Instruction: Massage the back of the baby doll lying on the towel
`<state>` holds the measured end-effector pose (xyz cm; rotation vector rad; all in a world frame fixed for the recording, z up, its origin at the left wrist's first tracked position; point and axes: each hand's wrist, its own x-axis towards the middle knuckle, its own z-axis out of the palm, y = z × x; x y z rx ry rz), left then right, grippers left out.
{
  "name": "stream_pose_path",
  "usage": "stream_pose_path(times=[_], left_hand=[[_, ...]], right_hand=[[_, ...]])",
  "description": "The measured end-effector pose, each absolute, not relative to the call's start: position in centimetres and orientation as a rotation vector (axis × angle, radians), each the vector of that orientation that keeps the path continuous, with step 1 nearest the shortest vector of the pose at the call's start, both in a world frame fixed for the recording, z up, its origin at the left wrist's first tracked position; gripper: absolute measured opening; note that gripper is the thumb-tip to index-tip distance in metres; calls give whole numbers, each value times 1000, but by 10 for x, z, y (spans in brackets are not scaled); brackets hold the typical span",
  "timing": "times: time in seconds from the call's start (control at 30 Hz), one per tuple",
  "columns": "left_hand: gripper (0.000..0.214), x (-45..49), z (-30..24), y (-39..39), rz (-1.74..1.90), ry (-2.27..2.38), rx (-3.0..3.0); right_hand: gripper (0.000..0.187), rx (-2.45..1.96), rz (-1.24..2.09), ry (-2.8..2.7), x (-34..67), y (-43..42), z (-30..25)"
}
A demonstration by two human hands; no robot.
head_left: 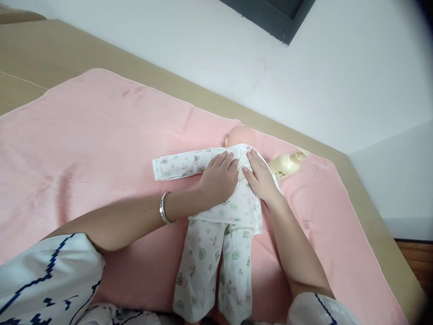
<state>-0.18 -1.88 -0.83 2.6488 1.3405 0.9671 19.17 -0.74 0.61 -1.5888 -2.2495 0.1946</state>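
A baby doll (241,135) lies face down or with its face turned away, its bald head toward the wall. It wears a white pajama top (233,212) and matching pajama pants (201,266), both printed with small animals. My left hand (219,178) rests flat on the left side of the doll's upper back, fingers stretched out. On the other side my right hand (260,176) lies on the cloth near the shoulder, thumb apart from the fingers. One sleeve (179,163) stretches out to the left; the other is mostly hidden by my right hand and forearm.
Just right of the doll, a cream pump bottle (287,164) lies on its side. A pink blanket (101,126) covers much of the wooden table (162,83). A white wall (209,54) with a dark frame (277,18) stands behind the table.
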Motion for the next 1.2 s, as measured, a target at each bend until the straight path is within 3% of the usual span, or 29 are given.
stream_pose_path(times=[0.3,0.67,1.0,1.2], left_hand=[[49,-12,-7,13,899,1385,2433],[47,-1,1,-31,819,1337,2724],[47,-18,3,28,783,1262,2608],[41,-10,10,-14,732,1221,2675]], right_hand=[[55,-1841,26,-2070,138,-52,21],[53,-1626,225,-2128,180,-11,7],[53,-1746,115,-2102,143,-56,28],[61,-1804,227,-2005,170,-23,17]])
